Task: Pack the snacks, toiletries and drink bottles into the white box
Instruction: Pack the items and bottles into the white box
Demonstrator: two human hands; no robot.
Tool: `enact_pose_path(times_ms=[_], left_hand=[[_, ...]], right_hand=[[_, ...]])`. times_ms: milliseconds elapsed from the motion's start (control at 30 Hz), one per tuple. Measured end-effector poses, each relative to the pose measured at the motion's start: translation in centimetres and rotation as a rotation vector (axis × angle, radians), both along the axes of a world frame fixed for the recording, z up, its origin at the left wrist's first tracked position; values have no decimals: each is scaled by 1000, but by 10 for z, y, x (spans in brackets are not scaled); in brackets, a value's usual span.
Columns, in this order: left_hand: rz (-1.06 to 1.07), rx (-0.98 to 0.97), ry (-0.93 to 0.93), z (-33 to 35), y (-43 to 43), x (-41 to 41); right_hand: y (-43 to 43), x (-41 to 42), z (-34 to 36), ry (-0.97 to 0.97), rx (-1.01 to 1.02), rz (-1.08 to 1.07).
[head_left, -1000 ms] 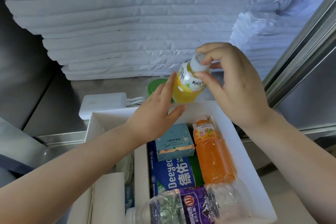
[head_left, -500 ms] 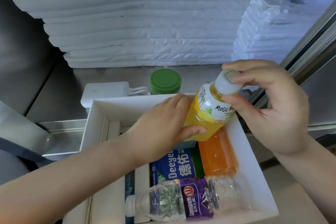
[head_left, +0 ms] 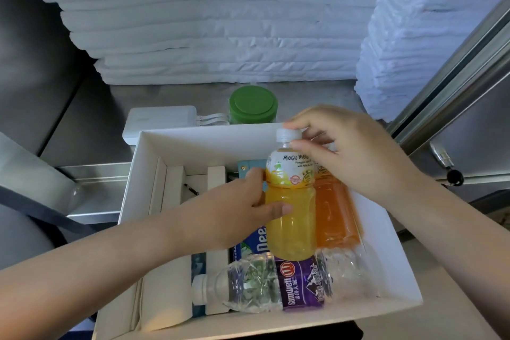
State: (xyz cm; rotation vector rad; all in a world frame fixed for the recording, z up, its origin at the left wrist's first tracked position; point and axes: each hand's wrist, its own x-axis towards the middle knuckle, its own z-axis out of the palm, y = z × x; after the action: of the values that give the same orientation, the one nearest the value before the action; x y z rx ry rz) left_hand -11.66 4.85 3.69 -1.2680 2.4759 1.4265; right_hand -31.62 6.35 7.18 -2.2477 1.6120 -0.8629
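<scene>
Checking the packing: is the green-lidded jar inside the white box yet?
No, the green-lidded jar stands on the counter behind the white box.

Reference: the box (head_left: 386,243).

Right half of the box: the Mogu Mogu bottle (head_left: 289,218) extends lengthwise over the Deeyeo pack (head_left: 255,243), cap toward the far wall. The left hand (head_left: 237,210) grips its left side; the right hand (head_left: 350,152) pinches its cap. The juice bottle (head_left: 335,215) lies between it and the right wall. The water bottle (head_left: 289,284) lies crosswise along the near wall, cap pointing left. The small carton (head_left: 248,167) sits toward the far wall.

Left half of the box: the cardboard inserts (head_left: 174,188).

Behind the box: the charger (head_left: 160,121) at the far left corner, the jar (head_left: 252,105) to its right, the folded stack (head_left: 220,36) farther back.
</scene>
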Motion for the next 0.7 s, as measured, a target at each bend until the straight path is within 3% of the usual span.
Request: enact_pose_path(times_ms=[133,300,500,700], left_hand=[[77,181,56,-8,0,-1],[57,195,33,-15,-5,-6],[24,-37,-103,-18,0,-8],[127,213,-22,-9,-7,-7]], right_hand=[[-4,8,-8,213,45,102],[-6,8,-18,351,54,102],[-6,0,-22,292,191,81],[-7,1,-18,201,374,122]])
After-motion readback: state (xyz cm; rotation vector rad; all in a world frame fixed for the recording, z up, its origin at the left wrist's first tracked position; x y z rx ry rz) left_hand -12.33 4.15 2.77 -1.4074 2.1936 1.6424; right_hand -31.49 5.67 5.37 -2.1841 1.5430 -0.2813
